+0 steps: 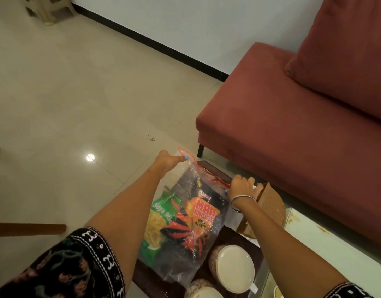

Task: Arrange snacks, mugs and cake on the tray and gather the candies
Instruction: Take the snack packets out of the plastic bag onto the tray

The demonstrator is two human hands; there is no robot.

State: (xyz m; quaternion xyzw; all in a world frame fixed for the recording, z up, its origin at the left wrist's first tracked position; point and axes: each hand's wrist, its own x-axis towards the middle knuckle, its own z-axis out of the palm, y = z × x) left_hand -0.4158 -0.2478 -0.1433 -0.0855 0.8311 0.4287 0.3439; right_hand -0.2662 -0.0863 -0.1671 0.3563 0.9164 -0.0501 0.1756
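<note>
A clear zip bag (185, 239) with a red seal strip lies on the dark tray (150, 280). Inside it are a green soya sticks packet (158, 220) and a black and orange Mad Angles packet (201, 214). My left hand (167, 161) pinches the far left corner of the bag's seal. My right hand (242, 187) grips the right end of the seal. Two white mugs stand on the tray, one (233, 267) beside the bag and one (203, 290) at the bottom edge. A brown cake (271, 208) sits just right of my right hand.
A red sofa (292, 117) with a cushion fills the right side, close behind the table. The pale table top (327, 250) extends right of the tray. Tiled floor (77, 104) lies to the left, with a stool (47, 9) far back and wooden furniture edges (28, 230) at left.
</note>
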